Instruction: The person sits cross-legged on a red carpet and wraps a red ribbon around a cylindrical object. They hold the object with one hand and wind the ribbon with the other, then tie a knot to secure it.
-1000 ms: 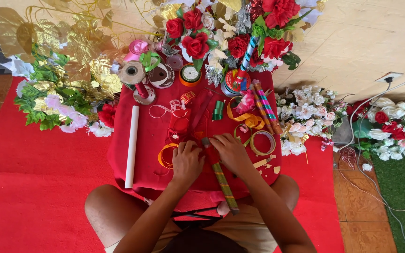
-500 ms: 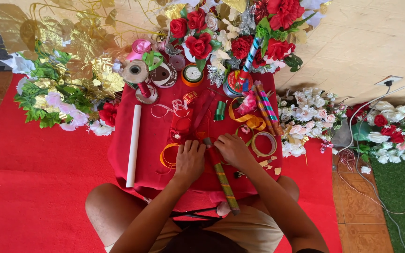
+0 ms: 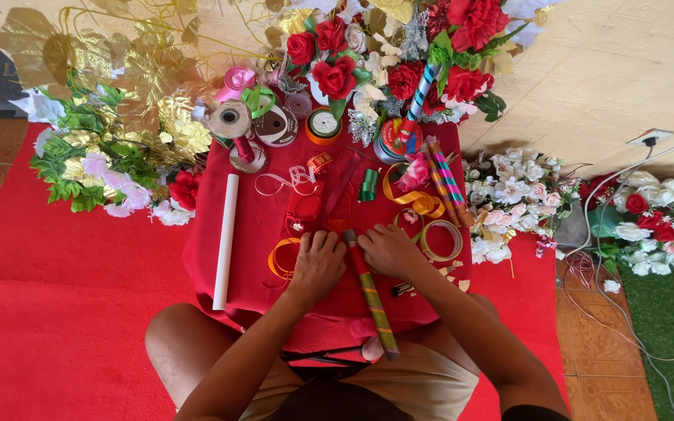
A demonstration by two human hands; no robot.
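Red cloth covers the low table [image 3: 431,312] and red carpet [image 3: 48,312] spreads under it, with a pale tiled wall [image 3: 618,70] behind. Both of the person's hands meet at the near middle of the table over a long wrapped stick [image 3: 372,300], striped red, green and gold, which lies slanting toward the person's lap, its far tip between the 2 hands. The left hand [image 3: 317,265] rests knuckles-up with fingers curled down beside the stick's top end; the right hand [image 3: 388,249] is curled the same way just on the other side, fingers touching the tip. Whether either hand actually pinches the stick or a ribbon there, I cannot tell, since the fingertips are hidden.

Crowding them: an orange ribbon loop [image 3: 281,261] just left of the left hand, a gold tape ring [image 3: 441,240] just right of the right hand, and a yellow ribbon curl [image 3: 413,199] beyond it. A white tube [image 3: 226,238] lies lengthwise along the table's left edge. Farther back stand ribbon spools [image 3: 278,125], a striped blue stick [image 3: 421,90] and 2 more wrapped sticks [image 3: 446,179]. Red roses [image 3: 335,74] bank the far edge, gold leaves [image 3: 150,70] and green foliage [image 3: 79,156] fill the left, white flowers [image 3: 512,191] sit on the right. Black scissors [image 3: 317,357] lie in the lap.
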